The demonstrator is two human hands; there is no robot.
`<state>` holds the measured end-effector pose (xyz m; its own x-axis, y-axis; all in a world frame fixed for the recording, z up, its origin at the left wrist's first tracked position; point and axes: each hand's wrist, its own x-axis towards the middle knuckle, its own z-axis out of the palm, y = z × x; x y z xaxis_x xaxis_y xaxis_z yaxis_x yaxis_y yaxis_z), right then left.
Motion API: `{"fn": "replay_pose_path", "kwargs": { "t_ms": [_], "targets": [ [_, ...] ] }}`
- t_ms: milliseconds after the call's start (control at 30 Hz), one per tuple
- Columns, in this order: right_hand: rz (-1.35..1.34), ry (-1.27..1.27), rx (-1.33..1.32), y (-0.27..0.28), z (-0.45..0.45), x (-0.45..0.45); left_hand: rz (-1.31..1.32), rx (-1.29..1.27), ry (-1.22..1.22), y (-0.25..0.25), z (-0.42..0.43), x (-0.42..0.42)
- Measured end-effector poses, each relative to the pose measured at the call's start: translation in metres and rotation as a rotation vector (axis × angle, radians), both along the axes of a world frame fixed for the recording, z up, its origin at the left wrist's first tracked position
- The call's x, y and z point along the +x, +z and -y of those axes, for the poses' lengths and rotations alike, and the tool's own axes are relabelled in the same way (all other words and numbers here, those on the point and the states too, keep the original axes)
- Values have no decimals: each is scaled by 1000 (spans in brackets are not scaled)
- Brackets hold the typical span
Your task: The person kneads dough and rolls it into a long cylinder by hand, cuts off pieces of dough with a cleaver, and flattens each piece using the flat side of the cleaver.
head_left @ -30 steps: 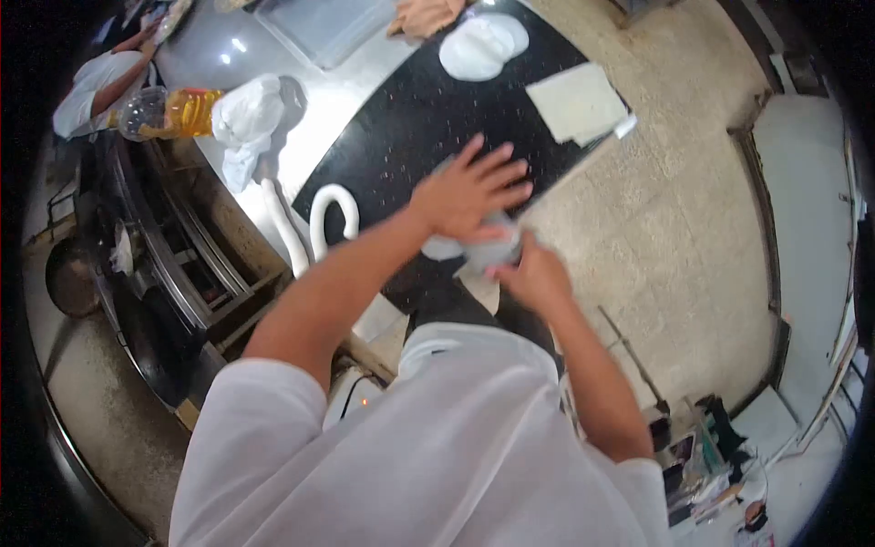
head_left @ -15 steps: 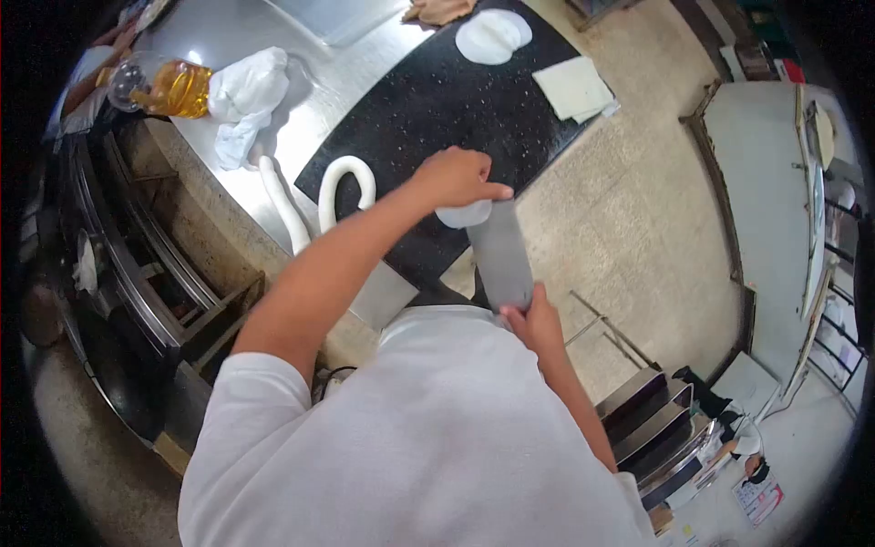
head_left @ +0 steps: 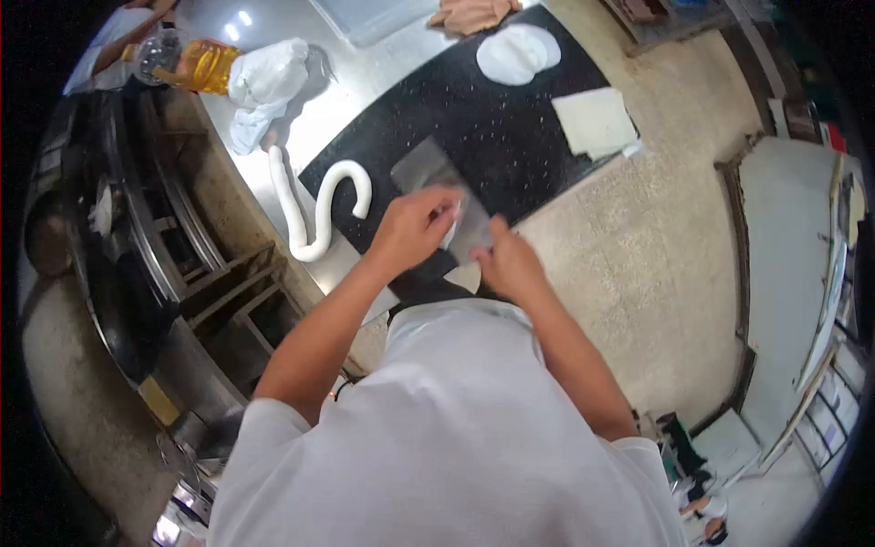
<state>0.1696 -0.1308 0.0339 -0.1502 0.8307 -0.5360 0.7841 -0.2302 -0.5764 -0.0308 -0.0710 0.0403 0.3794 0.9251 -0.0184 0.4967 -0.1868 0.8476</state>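
Note:
My right hand (head_left: 512,263) grips the near end of a broad flat metal blade (head_left: 428,164), shaped like a cleaver, tilted over the black board. My left hand (head_left: 417,226) is closed over the blade's left side, fingertips pinched. A thin white dough round (head_left: 449,235) shows under these fingers, mostly hidden. To the left, a long white dough rope (head_left: 314,248) bends in an S, partly on the board's edge. Flat white dough rounds (head_left: 518,55) lie overlapping at the far end of the board.
The black board (head_left: 401,100) lies on a metal counter (head_left: 273,18). A folded pale cloth (head_left: 594,123) sits at its right edge, a brown cloth (head_left: 472,13) behind. At left are an oil bottle (head_left: 208,66) and a white bundle (head_left: 271,75). Another person's arm (head_left: 137,35) shows top left.
The blade has swung from upright by my right side to lying leftward over the board. My right hand moved up, my left hand down and left. The view shifted slightly.

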Motion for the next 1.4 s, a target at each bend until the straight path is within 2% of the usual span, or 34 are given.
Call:
{"fn": "replay_pose_path", "kwargs": {
  "t_ms": [67,100,200,267,300,333,400,467,500,567,600,667,700,733,800,833,933,1000,1067,1133,1200,1233,1300,1333,1400],
  "targets": [
    [-52,39,-3,0,10,12,98,-297,126,20,8,6],
    [-111,82,0,-2,15,24,111,-344,158,26,5,12],
    [-179,140,-36,5,9,71,199,-354,239,39,-33,48],
    [-180,146,-71,7,5,110,342,-299,322,27,-78,73],
    [-165,83,-94,7,5,128,378,-304,370,33,-103,87],
    [-150,18,-119,6,6,143,423,-274,372,12,-131,90],
    [-164,-41,-49,21,3,165,420,-242,414,-19,-173,91],
    [-180,-95,13,30,1,182,-16,-131,450,-39,-188,85],
    [-266,-179,100,30,0,188,-164,-50,448,-23,-179,88],
    [-413,-331,209,33,-5,190,-125,23,427,-17,-150,81],
    [-421,-328,207,27,-9,189,-79,95,397,-13,-132,75],
    [-787,-624,226,3,-20,178,-102,-61,359,-1,-85,50],
    [-852,-720,232,-10,-31,165,-138,1,378,-6,-59,33],
    [-864,-711,225,-20,-40,153,-174,61,396,-12,-33,16],
    [-905,-1057,-177,-35,-50,137,-280,64,592,-2,11,-11],
    [-889,-1119,-172,-37,-49,125,-361,135,669,-3,26,-26],
    [-940,-1146,-122,-20,-29,97,-414,141,720,-26,50,-68],
    [-900,-1160,-108,-9,-8,74,-431,362,549,-31,46,-81],
    [-592,-942,-55,2,13,48,-396,268,541,-31,42,-86],
    [-470,-658,-9,16,32,19,-346,280,535,-38,36,-93],
    [50,-49,305,25,38,-10,-303,290,521,-38,39,-102],
    [63,-51,314,41,37,-32,-274,272,507,-36,39,-106],
    [249,255,445,68,32,-73,-240,221,446,-27,40,-115],
    [255,249,455,69,29,-87,-233,231,443,-25,39,-119],
    [264,299,205,68,26,-105,-297,173,352,-23,43,-123]
  ]
}}
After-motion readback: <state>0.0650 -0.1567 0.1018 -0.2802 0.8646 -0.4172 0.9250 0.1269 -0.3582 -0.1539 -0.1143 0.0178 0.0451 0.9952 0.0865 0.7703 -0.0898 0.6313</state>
